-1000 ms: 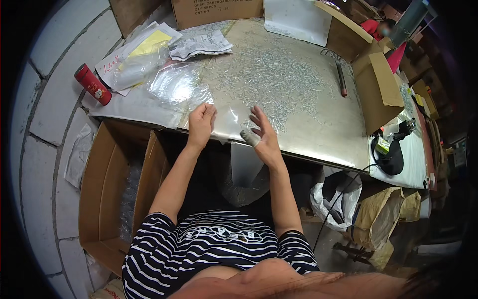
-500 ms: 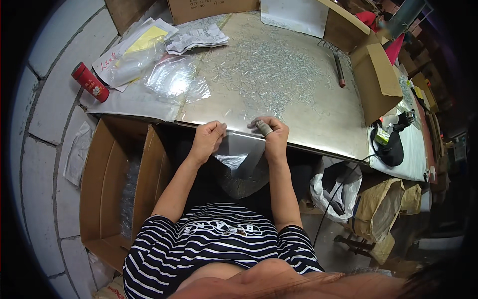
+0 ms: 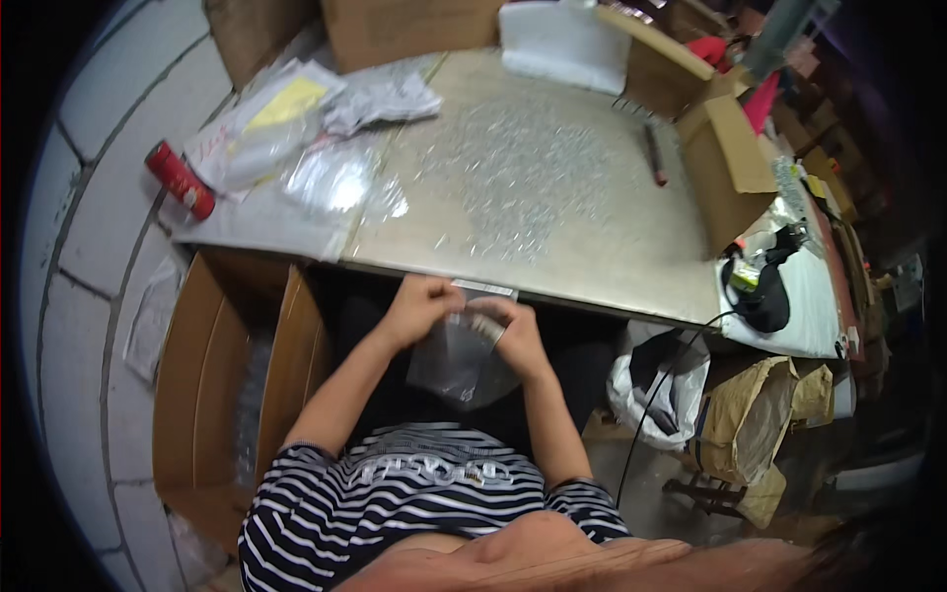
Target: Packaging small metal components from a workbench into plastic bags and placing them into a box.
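Note:
A clear plastic bag [image 3: 446, 367] hangs over my lap, just off the table's front edge. My left hand [image 3: 422, 308] is closed on its upper left part, fingers bent inward. Closed on the upper right part is my right hand [image 3: 510, 333], with a pale wrap around one finger. The hands are close together, thumbs nearly meeting. A pale printed strip [image 3: 485, 288] shows along the bag's top, just beyond my fingers. On the tabletop [image 3: 395, 237] ahead lie many small shiny clear pieces [image 3: 533, 168], too blurred to name.
At the left are a red flask [image 3: 181, 181], papers [image 3: 296, 104] and loose plastic film [image 3: 330, 183]. An open cardboard box [image 3: 222, 375] stands beside my left arm. To the right are a dark-handled tool [image 3: 655, 156], a carton [image 3: 732, 163], a white-lined bag [image 3: 656, 385] and a cable [image 3: 651, 405].
Both hands have moved nearer to me, off the table edge, and closer together. The bag has come with them and now hangs over my lap. The view has shifted slightly.

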A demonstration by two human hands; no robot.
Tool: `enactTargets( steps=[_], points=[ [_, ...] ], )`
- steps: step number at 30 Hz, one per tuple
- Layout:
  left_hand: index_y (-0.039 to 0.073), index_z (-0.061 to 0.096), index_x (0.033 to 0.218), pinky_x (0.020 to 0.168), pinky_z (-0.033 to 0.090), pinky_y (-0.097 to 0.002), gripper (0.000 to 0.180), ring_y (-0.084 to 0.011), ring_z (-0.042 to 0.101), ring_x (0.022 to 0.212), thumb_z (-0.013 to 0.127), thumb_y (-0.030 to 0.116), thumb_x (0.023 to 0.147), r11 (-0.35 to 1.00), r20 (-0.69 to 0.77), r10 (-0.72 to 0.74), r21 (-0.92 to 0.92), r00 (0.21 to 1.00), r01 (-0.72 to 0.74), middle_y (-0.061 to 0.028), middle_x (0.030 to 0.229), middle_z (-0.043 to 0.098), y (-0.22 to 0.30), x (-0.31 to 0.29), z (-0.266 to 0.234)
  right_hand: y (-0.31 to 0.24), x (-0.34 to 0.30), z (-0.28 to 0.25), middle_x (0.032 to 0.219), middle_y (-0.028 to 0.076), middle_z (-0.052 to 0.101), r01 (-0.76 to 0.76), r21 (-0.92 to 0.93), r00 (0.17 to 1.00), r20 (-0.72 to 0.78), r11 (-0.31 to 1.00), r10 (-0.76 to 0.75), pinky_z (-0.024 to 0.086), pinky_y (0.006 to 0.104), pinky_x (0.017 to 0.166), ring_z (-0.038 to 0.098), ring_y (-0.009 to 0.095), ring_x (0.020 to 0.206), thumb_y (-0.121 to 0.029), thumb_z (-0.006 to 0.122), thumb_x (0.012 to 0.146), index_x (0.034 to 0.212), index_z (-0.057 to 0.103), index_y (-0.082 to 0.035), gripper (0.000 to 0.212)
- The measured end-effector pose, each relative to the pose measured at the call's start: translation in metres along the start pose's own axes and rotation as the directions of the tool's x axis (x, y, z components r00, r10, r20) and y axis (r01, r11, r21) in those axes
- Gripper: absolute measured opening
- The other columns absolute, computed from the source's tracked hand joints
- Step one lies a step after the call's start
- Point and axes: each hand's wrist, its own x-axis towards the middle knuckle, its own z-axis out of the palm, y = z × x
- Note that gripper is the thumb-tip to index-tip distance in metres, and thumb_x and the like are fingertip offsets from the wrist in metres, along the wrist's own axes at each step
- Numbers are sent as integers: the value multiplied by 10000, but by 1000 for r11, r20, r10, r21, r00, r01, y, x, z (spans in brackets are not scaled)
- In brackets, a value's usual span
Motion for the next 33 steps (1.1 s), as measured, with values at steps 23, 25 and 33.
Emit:
enactTargets(
  steps=[23,25,33],
  points=[
    [-35,657,799,625,495,-270,100,-122,631,668,707,40,757,939,271,-321,217,908,267,-85,717,677,-127,-61,13,102,-72,1,845,186,665,-102,-651,896,268,752,353,501,391,693,645,349,774,-67,662,779,892,672,-10,127],
    [-32,637,788,609,484,-268,124,-114,625,672,719,55,758,909,236,-292,370,927,193,-79,723,671,-132,-64,16,107,-79,3,850,175,655,-79,-715,914,226,695,337,497,413,703,640,354,793,-70,655,778,884,666,-23,117],
    [-63,541,1050,676,506,-237,341,-100,614,727,727,-22,767,974,-39,-224,-2,974,225,-85,826,651,-124,-56,26,17,-29,-23,885,144,669,29,-747,995,-40,665,-89,516,349,718,666,297,814,-51,655,819,921,667,-33,104]
  ],
)
